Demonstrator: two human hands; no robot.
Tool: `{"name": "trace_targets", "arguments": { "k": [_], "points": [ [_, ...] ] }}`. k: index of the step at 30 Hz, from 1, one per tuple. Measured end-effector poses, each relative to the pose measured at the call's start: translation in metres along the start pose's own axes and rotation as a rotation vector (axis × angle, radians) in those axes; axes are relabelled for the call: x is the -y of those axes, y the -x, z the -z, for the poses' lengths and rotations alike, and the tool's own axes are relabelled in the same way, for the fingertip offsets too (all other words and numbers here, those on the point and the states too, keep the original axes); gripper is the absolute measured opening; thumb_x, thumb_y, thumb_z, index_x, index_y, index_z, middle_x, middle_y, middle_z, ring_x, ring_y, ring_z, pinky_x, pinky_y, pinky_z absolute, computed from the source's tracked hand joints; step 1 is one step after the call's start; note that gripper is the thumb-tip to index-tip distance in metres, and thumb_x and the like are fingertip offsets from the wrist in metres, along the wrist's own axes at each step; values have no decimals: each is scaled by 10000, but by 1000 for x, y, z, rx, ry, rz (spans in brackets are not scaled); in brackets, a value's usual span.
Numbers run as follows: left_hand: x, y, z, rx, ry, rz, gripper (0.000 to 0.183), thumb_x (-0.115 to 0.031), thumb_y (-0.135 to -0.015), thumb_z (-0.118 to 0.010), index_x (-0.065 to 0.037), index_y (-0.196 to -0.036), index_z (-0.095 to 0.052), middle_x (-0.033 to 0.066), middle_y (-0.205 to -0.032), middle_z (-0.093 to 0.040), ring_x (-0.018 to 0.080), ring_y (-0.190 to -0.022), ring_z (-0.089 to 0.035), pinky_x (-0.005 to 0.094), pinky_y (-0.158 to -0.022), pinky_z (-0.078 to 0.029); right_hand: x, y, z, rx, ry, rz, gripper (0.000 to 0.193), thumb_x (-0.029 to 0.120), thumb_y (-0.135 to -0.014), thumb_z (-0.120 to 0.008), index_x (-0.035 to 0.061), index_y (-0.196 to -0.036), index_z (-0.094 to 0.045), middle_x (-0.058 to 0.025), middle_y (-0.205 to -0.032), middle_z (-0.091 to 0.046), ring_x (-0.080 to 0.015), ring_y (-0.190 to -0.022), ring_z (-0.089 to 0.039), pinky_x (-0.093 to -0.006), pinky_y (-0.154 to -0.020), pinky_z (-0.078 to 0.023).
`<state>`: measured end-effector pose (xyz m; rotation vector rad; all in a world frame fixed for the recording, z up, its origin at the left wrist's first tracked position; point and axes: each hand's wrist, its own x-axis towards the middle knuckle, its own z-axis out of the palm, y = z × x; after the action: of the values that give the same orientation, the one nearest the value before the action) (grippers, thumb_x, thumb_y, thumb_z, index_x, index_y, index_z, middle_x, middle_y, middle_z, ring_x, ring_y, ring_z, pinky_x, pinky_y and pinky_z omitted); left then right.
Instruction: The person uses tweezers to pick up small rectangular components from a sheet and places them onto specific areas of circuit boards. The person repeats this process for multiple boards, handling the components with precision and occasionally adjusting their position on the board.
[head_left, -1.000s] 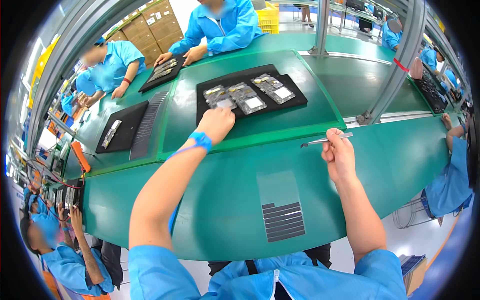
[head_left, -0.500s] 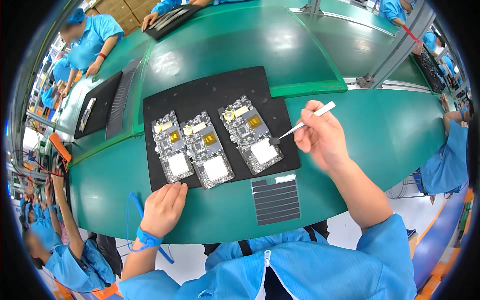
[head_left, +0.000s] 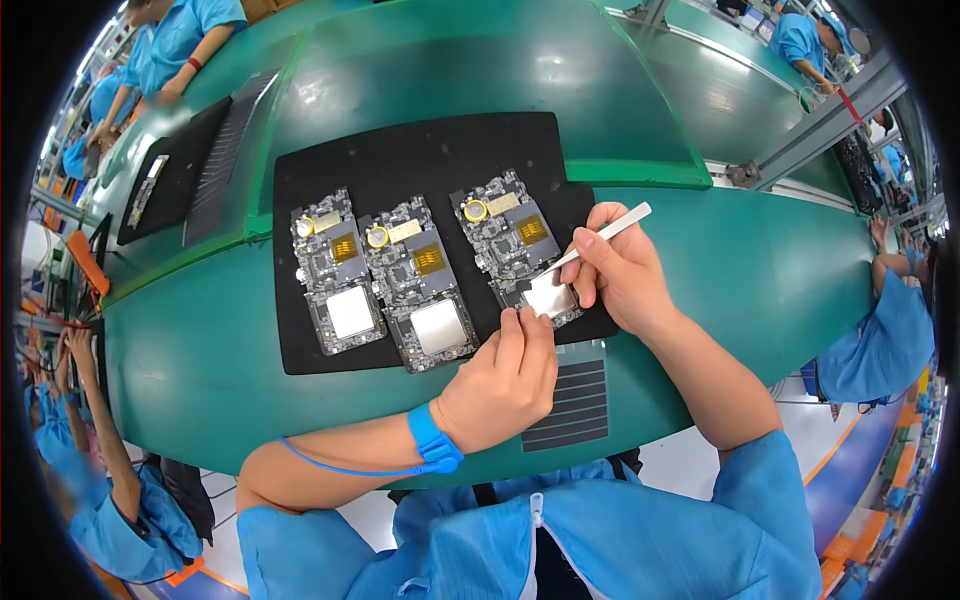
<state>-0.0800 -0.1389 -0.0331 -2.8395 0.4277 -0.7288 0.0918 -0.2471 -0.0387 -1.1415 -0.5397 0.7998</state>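
Tweezers (head_left: 618, 227) are pinched in my right hand (head_left: 630, 278), their tips down at the rightmost circuit board (head_left: 512, 240), beside its silver square. My left hand (head_left: 502, 385), with a blue wrist strap on, has its fingers pressed together on that board's near edge; its fingertips cover part of the edge. Whether a small piece is at the tweezer tips I cannot make out. A middle board (head_left: 430, 290) and a left board (head_left: 337, 265) lie alongside, each with a yellow-ringed round part and an amber patch. All rest on a black mat (head_left: 420, 150).
A sheet of dark strips (head_left: 565, 405) lies by the green table's near edge, partly behind my left hand. Green raised panels (head_left: 430, 70) border the mat's far side. Another black mat (head_left: 180, 180) stands at the left, with co-workers around. A metal post (head_left: 830, 125) rises at the right.
My left hand has moved right from the mat's near left edge to the rightmost board. The tweezers in my right hand have shifted slightly left, onto that board. The view has shifted a little.
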Motion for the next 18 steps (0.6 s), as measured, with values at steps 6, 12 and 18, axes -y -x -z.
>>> {"name": "trace_targets", "arguments": {
  "k": [6,12,18],
  "points": [
    [37,0,10,-63,846,459,261,-33,-709,-650,43,-949,-581,145,-869,-577,158,-737,-595,244,-588,-492,9,6,7,47,-106,-7,181,162,-951,-513,77,-1011,-366,-144,-731,-613,-133,-460,-537,-215,-443,-440],
    [66,-13,19,362,1913,962,376,-128,-830,-516,60,-1154,-480,91,-917,-539,90,-619,-537,179,-451,-394,11,10,6,128,-150,34,176,163,-954,-507,88,-998,-354,-169,-761,-627,-147,-482,-555,-210,-445,-442],
    [62,-14,8,414,2008,999,220,-133,-893,-568,34,-1029,-528,58,-744,-564,55,-546,-502,171,-412,-334,11,9,4,126,-132,34,169,153,-953,-503,84,-1002,-357,-167,-760,-629,-143,-481,-554,-207,-446,-443]
  ]
}}
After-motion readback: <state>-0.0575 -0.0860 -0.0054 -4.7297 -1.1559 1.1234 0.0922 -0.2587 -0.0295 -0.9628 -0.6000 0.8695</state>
